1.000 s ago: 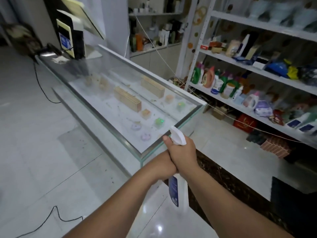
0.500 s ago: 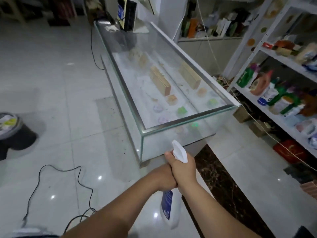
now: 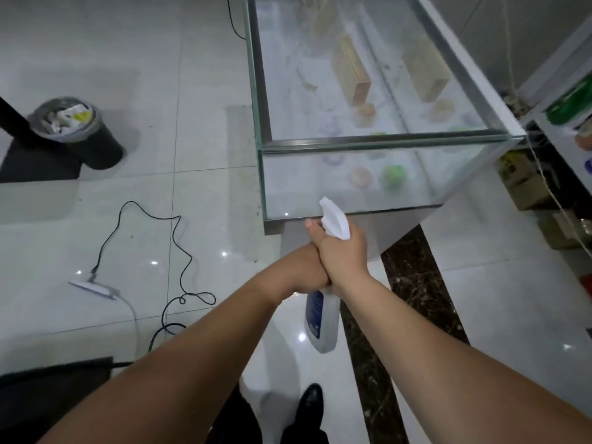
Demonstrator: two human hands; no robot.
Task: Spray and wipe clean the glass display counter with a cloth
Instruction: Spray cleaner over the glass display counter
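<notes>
Under the glass tabletop (image 3: pixel 384 138) lie 2 wooden boxes (image 3: pixel 350 72) and small round pieces (image 3: pixel 394 176). A bin (image 3: pixel 99 152) on the floor (image 3: pixel 179 91) holds crumpled wrappers (image 3: pixel 64 116). The right hand (image 3: pixel 344 251) grips the spray bottle (image 3: pixel 323 331) at its neck, just before the tabletop's near end. The writing on its blue label (image 3: pixel 315 312) is too small to read. The left hand (image 3: pixel 304 267) presses against the right, but its fingers are hidden, so I cannot tell its grip.

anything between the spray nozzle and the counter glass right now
Nothing visible. The right hand holds the bottle, and its nozzle is aimed at the near end pane of the counter with only open air between. The left hand sits against the right, below the spray path.
</notes>
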